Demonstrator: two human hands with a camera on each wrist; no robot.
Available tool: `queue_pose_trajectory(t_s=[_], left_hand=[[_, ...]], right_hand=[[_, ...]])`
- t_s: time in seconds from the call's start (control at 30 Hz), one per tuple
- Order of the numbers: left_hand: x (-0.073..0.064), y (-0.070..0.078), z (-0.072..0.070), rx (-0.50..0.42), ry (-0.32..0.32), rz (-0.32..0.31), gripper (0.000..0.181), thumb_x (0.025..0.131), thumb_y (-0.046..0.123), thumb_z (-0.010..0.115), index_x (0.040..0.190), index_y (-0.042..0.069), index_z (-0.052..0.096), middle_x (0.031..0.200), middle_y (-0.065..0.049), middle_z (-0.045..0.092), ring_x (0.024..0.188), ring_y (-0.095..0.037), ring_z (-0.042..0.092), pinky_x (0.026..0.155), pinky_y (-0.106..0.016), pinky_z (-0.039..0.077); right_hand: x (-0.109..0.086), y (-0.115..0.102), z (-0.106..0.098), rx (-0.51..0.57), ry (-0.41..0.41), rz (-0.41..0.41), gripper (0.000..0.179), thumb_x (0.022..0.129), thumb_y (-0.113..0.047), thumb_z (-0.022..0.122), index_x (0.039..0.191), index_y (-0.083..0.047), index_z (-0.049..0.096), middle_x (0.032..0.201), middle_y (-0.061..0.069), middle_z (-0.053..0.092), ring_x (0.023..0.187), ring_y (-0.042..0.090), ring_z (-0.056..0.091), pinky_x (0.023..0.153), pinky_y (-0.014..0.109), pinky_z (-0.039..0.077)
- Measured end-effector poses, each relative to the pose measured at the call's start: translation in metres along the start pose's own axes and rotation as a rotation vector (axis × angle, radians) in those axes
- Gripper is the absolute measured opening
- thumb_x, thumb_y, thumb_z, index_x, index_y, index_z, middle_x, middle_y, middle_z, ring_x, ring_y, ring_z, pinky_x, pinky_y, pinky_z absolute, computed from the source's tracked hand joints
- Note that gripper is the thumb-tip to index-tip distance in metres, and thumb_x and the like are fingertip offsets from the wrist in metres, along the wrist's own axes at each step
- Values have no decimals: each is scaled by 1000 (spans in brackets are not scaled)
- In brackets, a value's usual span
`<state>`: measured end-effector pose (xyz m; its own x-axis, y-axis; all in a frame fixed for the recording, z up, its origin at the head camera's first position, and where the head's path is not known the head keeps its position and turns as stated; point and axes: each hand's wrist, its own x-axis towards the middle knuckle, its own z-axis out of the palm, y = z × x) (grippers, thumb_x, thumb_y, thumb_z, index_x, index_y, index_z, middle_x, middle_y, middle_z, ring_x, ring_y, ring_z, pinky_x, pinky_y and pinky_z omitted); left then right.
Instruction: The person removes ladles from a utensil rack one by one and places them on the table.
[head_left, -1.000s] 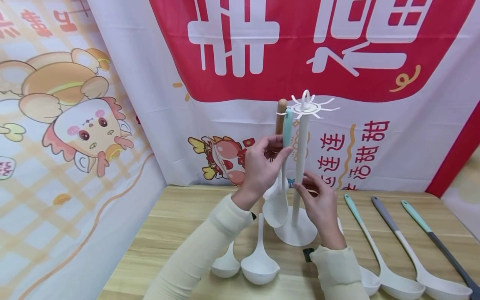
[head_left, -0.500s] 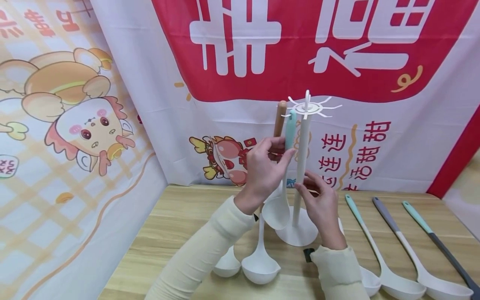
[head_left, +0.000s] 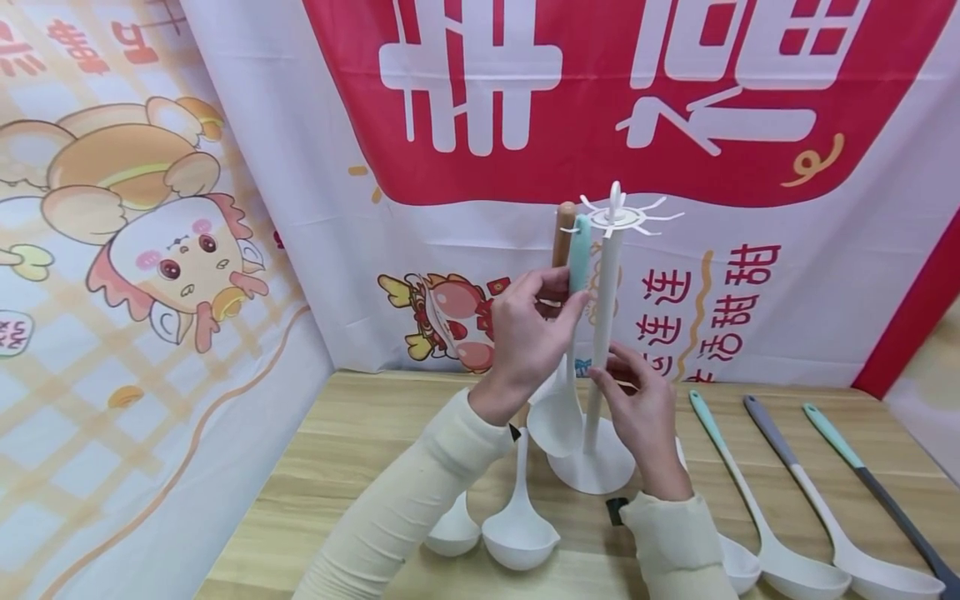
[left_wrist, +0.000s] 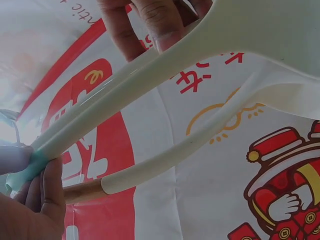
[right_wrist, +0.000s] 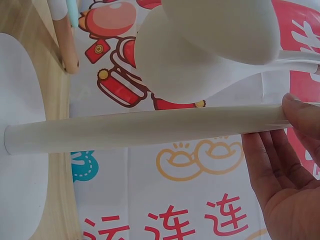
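My left hand (head_left: 532,329) pinches the mint-green handle of a white ladle (head_left: 557,423). The ladle hangs upright, bowl down, its handle top against a hook of a white utensil rack (head_left: 609,283); whether the hook passes through its hole cannot be made out. Just behind it hangs another ladle with a wooden handle (head_left: 565,229), also visible in the left wrist view by its brown handle end (left_wrist: 82,191). My right hand (head_left: 641,408) grips the rack's pole (right_wrist: 150,129) lower down, thumb on one side and fingers on the other.
Two white ladles lie at the front left, the nearer one (head_left: 520,533) beside the rack's round base (head_left: 592,467). On the right lie several more, including a mint-handled ladle (head_left: 723,450), a grey-handled ladle (head_left: 795,467) and a dark-shafted utensil (head_left: 873,475). A printed cloth (head_left: 450,225) hangs behind the table.
The mint-handled ladle has shifted slightly to the right over the second, then risen a little beside the hook with my left hand. My right hand stays on the pole.
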<state>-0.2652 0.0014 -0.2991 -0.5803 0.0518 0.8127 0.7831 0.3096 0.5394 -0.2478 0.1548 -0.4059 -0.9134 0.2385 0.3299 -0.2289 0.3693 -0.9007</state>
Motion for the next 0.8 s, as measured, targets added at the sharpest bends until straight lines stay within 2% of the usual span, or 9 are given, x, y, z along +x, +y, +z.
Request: queue_pose_trajectory(t_s=[0.33, 0.8], left_hand=[[2, 1, -4, 5, 2, -3, 29, 92, 10, 82, 116, -3, 72, 105, -16, 77, 86, -24, 77, 77, -17, 63], [-5, -1, -18, 25, 28, -10, 28, 91, 10, 83, 114, -2, 73, 102, -15, 77, 82, -22, 76, 71, -17, 62]], right_hand=[[0, 0, -1, -15, -1, -3, 47, 100, -21, 73, 145, -19, 64, 129, 16, 73, 117, 33, 72, 104, 51, 60], [-1, 1, 0, -29, 6, -10, 47, 100, -24, 73, 146, -20, 63, 129, 15, 74, 117, 31, 71, 103, 50, 60]])
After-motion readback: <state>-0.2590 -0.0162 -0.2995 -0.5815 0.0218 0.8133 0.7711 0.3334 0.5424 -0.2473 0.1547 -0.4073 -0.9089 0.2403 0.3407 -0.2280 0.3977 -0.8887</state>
